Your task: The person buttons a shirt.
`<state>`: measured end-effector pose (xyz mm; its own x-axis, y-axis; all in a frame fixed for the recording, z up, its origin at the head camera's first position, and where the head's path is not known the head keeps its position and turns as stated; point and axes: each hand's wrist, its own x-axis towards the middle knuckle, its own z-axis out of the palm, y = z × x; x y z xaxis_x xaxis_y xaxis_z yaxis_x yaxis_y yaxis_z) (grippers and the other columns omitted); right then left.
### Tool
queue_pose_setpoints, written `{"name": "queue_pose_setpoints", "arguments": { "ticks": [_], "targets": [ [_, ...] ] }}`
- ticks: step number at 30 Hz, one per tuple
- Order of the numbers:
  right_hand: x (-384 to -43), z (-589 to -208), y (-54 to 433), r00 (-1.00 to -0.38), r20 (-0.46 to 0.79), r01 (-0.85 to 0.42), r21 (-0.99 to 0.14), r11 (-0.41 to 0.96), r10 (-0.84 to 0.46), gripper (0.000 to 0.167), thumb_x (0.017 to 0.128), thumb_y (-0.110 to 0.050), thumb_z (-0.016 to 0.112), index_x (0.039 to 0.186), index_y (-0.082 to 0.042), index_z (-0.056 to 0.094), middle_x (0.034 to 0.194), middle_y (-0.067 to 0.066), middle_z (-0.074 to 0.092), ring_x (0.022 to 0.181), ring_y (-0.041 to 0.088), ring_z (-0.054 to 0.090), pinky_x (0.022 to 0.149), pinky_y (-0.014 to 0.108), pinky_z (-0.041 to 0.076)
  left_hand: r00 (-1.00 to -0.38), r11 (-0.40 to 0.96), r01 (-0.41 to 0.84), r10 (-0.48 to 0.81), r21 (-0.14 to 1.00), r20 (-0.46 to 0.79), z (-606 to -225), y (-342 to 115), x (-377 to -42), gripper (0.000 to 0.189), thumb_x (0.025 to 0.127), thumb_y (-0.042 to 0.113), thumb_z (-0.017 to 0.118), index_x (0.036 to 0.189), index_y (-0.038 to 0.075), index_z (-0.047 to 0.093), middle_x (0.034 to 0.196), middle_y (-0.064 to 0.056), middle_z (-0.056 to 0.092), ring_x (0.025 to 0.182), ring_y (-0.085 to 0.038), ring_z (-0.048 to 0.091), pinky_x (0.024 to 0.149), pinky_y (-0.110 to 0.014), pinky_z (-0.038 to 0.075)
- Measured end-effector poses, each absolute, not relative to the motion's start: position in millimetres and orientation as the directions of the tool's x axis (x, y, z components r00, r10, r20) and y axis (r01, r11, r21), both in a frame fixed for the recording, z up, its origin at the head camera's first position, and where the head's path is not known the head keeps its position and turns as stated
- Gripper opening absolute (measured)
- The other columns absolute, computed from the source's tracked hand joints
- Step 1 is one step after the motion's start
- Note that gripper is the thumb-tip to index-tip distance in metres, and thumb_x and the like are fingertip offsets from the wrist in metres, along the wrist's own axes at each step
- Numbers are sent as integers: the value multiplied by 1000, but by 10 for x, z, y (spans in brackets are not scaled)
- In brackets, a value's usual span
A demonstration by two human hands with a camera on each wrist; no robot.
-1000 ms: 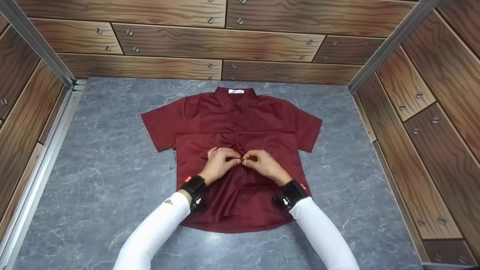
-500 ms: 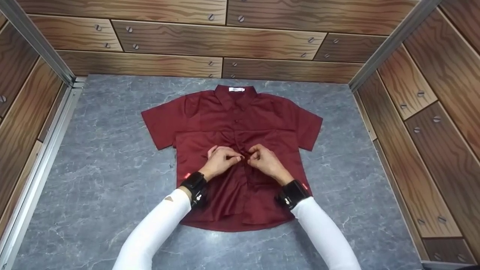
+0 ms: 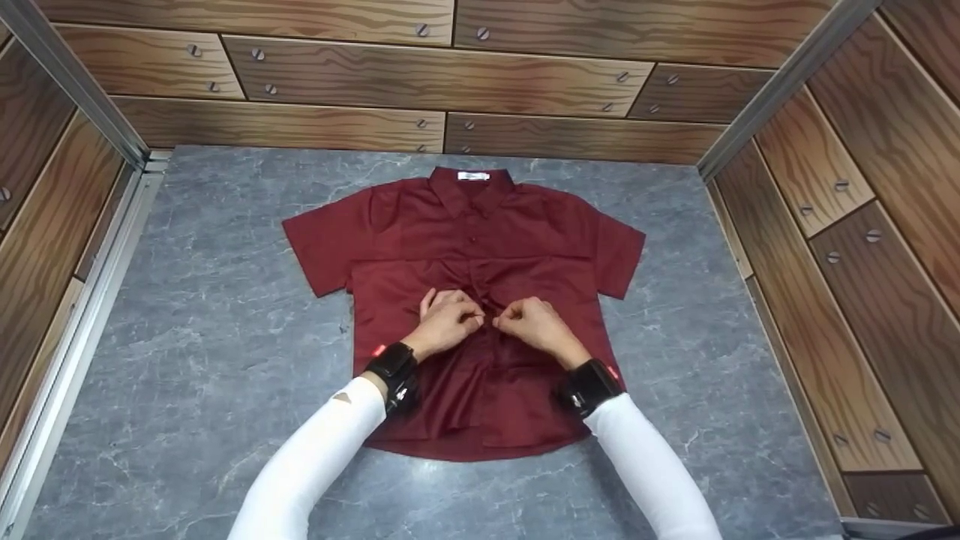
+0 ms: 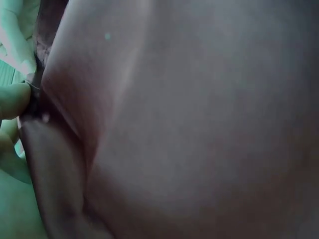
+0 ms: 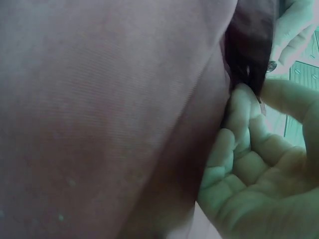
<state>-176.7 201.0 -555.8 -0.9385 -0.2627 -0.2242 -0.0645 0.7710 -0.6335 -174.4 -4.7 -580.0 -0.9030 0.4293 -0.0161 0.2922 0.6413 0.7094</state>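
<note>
A dark red short-sleeved shirt lies flat with its collar at the far side. Over the middle of its front placket, my left hand and right hand face each other, fingertips close together. With thumb and fingers my left hand pinches one placket edge. My right hand, large in the right wrist view, pinches a raised strip of the placket between thumb and curled fingers. A small dark button shows beside the left hand's fingers there. In the left wrist view, shirt cloth hides most of the left hand.
The shirt lies on a grey marbled tabletop. Wood-patterned panels stand at the back and on both sides, with metal rails along the corners. Black wrist cameras sit on both wrists.
My right hand's fingertips have drawn slightly right, away from the left; its fingers parted, then came together again. My left hand stays nearly in place on the placket.
</note>
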Motion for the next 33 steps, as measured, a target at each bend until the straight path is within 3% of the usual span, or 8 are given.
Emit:
{"name": "queue_pose_setpoints", "arguments": {
  "ticks": [10,21,33],
  "targets": [
    [-1759,-5577,2028,-922,-229,-88,-663,744,-312,18,85,-30,70,72,-18,69,73,-7,64,63,10,52,61,24,40,-888,646,305,458,699,-36,-5789,-49,-1726,15,92,26,59,97,21,73,101,0,58,122,-26,44,115,-58,4],
    [-1802,-5539,2027,-914,-217,-56,-770,636,-342,11,89,-20,64,87,-15,74,94,-3,71,89,12,61,81,29,46,-893,640,315,450,701,-9,-5793,-19,-1741,13,89,26,63,93,21,74,99,-1,58,120,-25,44,114,-57,5],
    [-1788,-5559,1947,-913,-197,-67,-792,607,-358,7,88,-25,68,87,-19,73,89,-5,72,90,11,63,85,29,46,-898,653,315,439,688,-6,-5798,-16,-1733,11,88,26,64,88,22,74,95,0,56,119,-25,44,114,-58,5]
  ]
}}
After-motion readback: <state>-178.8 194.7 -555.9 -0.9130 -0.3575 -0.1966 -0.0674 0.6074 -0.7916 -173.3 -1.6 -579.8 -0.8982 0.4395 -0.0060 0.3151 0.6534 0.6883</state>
